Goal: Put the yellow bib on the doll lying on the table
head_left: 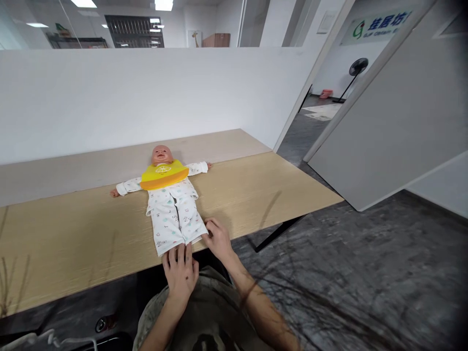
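A baby doll (pixel 161 156) lies on its back on the wooden table (pixel 91 229), arms spread, head toward the wall. It wears a yellow bib (pixel 164 176) and a white printed romper (pixel 173 214). My left hand (pixel 181 273) rests at the table's front edge with its fingers stretched out, touching the cuffs of the romper's legs. My right hand (pixel 218 238) lies at the right leg cuff, fingers curled and pinching the fabric's hem.
A white partition wall (pixel 146 92) runs behind the table. The table's right end (pixel 329 197) gives onto a dark grey floor (pixel 365 273). A slanted white panel (pixel 395 126) stands at right; a floor fan (pixel 356 68) is beyond.
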The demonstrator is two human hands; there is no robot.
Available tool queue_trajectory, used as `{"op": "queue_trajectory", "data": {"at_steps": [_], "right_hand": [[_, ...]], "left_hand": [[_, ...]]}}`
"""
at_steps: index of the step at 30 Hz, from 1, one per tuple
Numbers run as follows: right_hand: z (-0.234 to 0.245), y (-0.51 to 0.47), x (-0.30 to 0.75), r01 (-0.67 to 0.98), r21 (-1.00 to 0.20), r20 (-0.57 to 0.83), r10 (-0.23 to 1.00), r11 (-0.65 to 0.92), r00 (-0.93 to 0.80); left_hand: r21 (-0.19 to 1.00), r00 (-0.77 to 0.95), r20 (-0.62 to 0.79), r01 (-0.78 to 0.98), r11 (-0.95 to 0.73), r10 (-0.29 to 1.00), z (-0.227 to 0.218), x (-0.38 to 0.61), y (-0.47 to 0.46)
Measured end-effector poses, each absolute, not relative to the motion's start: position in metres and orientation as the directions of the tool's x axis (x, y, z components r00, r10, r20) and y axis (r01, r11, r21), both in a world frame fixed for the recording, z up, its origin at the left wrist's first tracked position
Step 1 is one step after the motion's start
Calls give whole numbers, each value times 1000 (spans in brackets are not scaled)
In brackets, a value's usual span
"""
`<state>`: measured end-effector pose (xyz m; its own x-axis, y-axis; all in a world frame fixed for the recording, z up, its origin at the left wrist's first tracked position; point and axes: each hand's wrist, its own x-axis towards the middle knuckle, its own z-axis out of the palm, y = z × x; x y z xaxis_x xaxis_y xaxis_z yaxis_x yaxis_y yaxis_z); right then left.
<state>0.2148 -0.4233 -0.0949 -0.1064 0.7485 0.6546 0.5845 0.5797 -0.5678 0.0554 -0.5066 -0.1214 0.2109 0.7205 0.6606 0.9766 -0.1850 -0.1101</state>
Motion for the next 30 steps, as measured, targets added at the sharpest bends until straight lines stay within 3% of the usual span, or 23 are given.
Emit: {"op": "queue_trajectory", "data": {"at_steps": [7,19,27,30], "right_hand": [[-95,-424,219,657,-408,730,659,634,-182],[-111,-428,219,771,-376,672,724,514,-155],[-108,-428,223,684,-497,660,744,534,-100],[-98,-428,225,708,-451,646,746,543,-161]], "left_hand": [[-100,204,655,978,-184,727,-116,56,-507],[-149,225,633,974,-168,741,-106,53,-499],[-134,243,633,970,-204,735,-115,46,-501],[-113,222,622,974,-194,751,-116,47,-502]]}}
